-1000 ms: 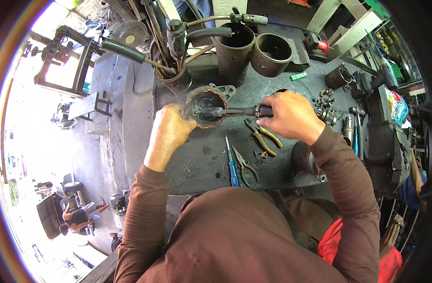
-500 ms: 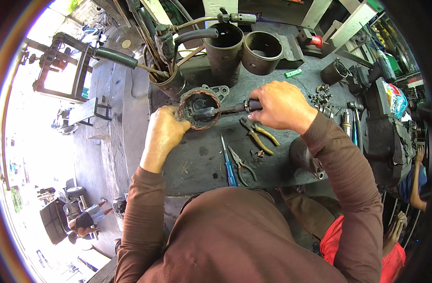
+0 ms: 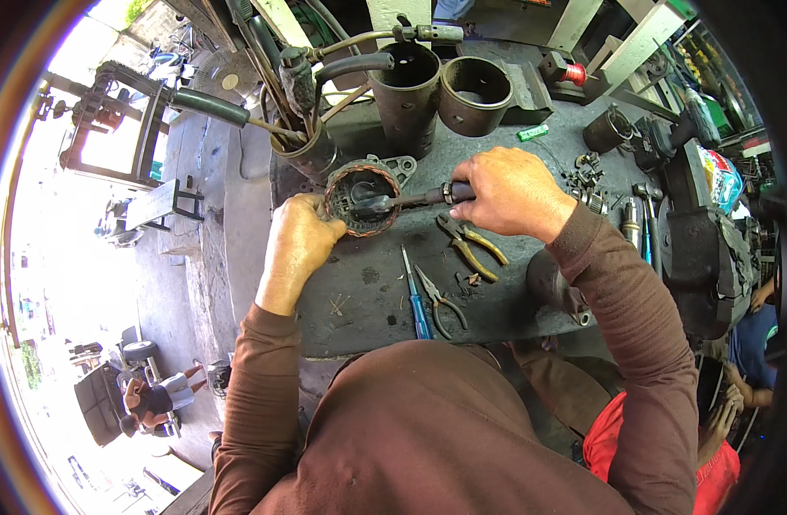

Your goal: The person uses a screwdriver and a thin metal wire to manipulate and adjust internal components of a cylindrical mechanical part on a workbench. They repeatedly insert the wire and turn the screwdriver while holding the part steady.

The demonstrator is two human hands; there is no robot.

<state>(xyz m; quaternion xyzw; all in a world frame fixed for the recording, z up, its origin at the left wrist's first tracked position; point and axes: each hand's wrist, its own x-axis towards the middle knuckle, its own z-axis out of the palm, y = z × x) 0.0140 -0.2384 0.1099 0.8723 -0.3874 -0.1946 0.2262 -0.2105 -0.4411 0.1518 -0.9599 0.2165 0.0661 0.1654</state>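
Observation:
A round stator [image 3: 363,230] with copper windings round its rim lies in a grey metal housing [image 3: 400,166] on the dark workbench. My left hand [image 3: 304,230] grips its left edge, thumb near the rim. In my right hand [image 3: 515,194] is the black handle of a tool [image 3: 426,198] with a metal shaft and a wide, flat tip. That tip reaches inside the ring; whether it touches the windings I cannot tell. Yellow-handled pliers [image 3: 472,249], long-nose pliers [image 3: 440,302] and a blue-handled screwdriver [image 3: 417,300] lie nearer me.
Beyond the stator stand a can of rods and tools [image 3: 312,154], a tall metal cylinder [image 3: 408,107] and a shorter one [image 3: 476,99]. Small metal parts [image 3: 589,172] and a hammer [image 3: 649,202] lie to the right. A person in red [image 3: 642,438] sits close on my right.
My hands, the stator and the tool stay almost exactly in place. In the background, people at the far left and right have shifted slightly.

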